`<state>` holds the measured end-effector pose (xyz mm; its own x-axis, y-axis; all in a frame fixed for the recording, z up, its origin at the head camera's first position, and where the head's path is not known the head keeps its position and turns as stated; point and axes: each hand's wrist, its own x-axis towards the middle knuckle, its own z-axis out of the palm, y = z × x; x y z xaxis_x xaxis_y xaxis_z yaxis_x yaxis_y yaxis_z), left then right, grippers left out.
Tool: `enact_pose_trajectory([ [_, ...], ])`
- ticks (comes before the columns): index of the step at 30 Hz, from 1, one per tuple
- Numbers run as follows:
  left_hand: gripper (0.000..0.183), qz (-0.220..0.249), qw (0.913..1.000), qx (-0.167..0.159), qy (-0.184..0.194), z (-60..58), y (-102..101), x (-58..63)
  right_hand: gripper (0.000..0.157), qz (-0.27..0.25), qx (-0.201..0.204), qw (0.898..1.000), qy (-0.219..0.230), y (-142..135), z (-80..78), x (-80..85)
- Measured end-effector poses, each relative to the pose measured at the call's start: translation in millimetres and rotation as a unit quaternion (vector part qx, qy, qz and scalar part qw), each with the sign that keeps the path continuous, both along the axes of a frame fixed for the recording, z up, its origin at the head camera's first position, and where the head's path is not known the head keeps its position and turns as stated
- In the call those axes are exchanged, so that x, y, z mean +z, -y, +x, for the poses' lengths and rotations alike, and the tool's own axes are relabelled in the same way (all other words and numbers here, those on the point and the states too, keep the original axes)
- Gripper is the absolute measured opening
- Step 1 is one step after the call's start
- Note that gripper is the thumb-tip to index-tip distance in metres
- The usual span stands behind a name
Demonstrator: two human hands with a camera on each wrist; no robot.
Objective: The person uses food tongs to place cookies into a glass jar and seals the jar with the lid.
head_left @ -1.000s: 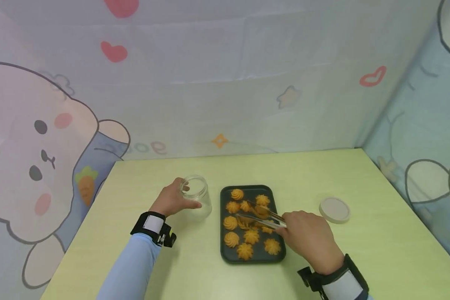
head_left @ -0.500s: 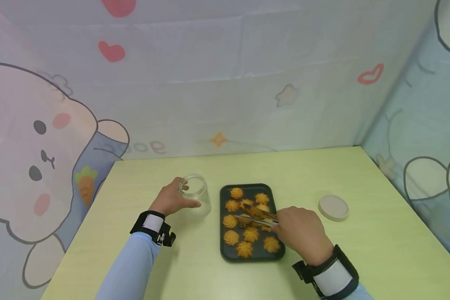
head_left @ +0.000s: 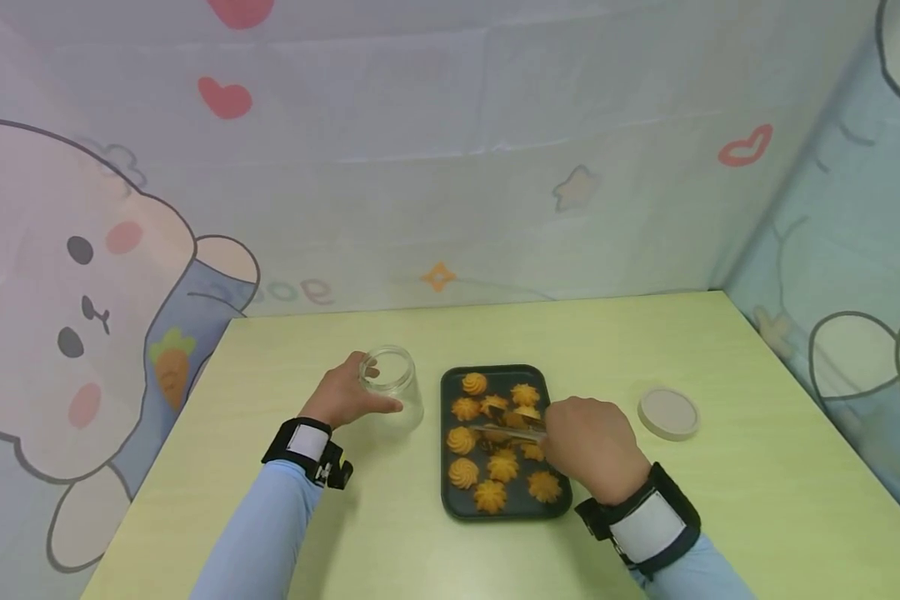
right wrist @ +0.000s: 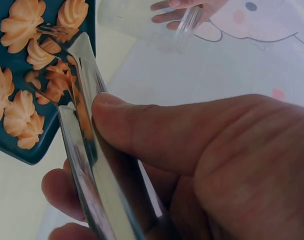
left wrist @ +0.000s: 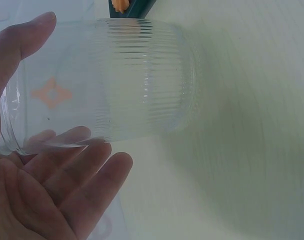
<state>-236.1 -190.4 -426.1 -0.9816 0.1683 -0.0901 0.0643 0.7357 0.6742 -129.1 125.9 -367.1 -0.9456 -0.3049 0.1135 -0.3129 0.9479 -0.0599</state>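
Observation:
My left hand (head_left: 348, 396) holds a clear glass jar (head_left: 407, 404) upright near its mouth, the thumb on one side and the fingers on the other. Ribbed walls show on the jar in the left wrist view, with nothing inside. With my right hand (head_left: 588, 442) I grip metal tongs (right wrist: 82, 145) between thumb and fingers. Their tips reach down among the piped cookies (head_left: 503, 467) in the middle of a dark rectangular tray (head_left: 521, 510). In the right wrist view, the tong arms stand slightly apart around a cookie (right wrist: 56, 82), partly hidden by reflections.
A round whitish lid (head_left: 668, 414) lies to the right of the tray on the pale yellow-green table (head_left: 390, 550). Behind the table hangs a printed cloth backdrop (head_left: 390, 208) with hearts and a cartoon animal; more cloth rises at the right side.
My right hand has moved left and slightly away from me, bringing the tongs lower over the cookies, and the tong arms have drawn closer together. The left hand and jar stay put.

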Motion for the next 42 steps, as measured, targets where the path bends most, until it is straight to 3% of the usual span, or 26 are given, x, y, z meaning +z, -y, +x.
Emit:
enact_pose_trajectory([
  [5, 0.086, 0.0, 1.0, -0.001, 0.003, 0.4, -0.8, 1.2, 0.038, 0.002, 0.004, 1.0, -0.008, 1.2, -1.7, 0.6],
  [12, 0.083, 0.002, 0.9999, 0.0, 0.01, 1.3, -1.7, 4.0, 0.03, 0.004, -0.001, 1.0, -0.023, -1.2, -2.1, 1.9],
  [18, 0.084, -0.001, 1.0, 0.0, 0.01, 2.4, -1.9, 4.9, 0.035, 0.001, -0.004, 1.0, -0.008, 1.4, -3.4, 1.3],
  [25, 0.083, 0.0, 0.9999, 0.0, 0.012, 4.2, -2.8, 5.5, 0.038, 0.019, -0.001, 1.0, -0.024, 0.3, -5.9, -2.7],
  [42, 0.082, -0.006, 0.9999, 0.001, 0.011, 3.0, -1.5, 4.3, 0.038, 0.001, 0.004, 1.0, -0.031, -4.3, -9.8, -7.2],
])
